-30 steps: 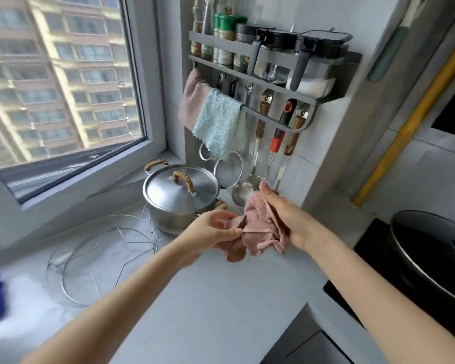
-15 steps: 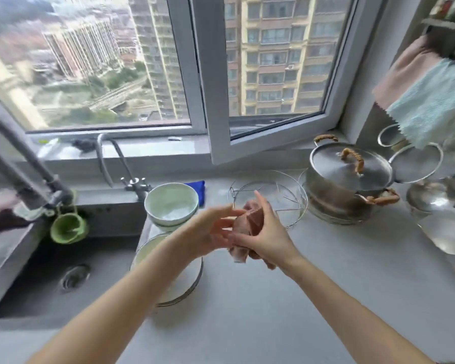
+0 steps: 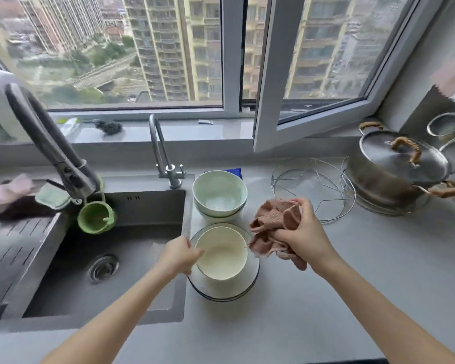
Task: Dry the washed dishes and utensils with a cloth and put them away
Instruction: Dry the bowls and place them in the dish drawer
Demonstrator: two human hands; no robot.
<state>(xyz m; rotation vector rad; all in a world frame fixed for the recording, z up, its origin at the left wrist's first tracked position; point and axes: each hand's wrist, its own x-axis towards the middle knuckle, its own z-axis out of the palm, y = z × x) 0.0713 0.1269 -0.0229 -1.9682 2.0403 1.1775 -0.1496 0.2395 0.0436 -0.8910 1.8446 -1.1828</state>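
A person is standing at a grey kitchen counter (image 3: 326, 306) beside a sink (image 3: 63, 285), below a window looking out on tower blocks. A second ago both hands were bunching a pink cloth (image 3: 273, 224) over by the steel pot (image 3: 399, 169). Now the person is facing the washed dishes and the hands are working apart.

The right hand (image 3: 304, 237) is clenching the pink cloth alone, holding it crumpled above the counter, just right of the dishes and in front of a wire rack (image 3: 313, 190). The left hand (image 3: 180, 256) is no longer touching the cloth. It is reaching to a cream bowl (image 3: 221, 256) and its fingers are closing on the bowl's left rim.

The cream bowl is sitting upright on a stack of dark-rimmed plates (image 3: 252, 282) at the sink's edge. Two green bowls (image 3: 220, 193) are waiting, nested, just behind it.

The fetching of the cloth seems finished and the drying is only beginning. This bowl looks like the first piece, and nothing is being put away yet. The lift probably needs a firm hold, since the bowl may be wet.
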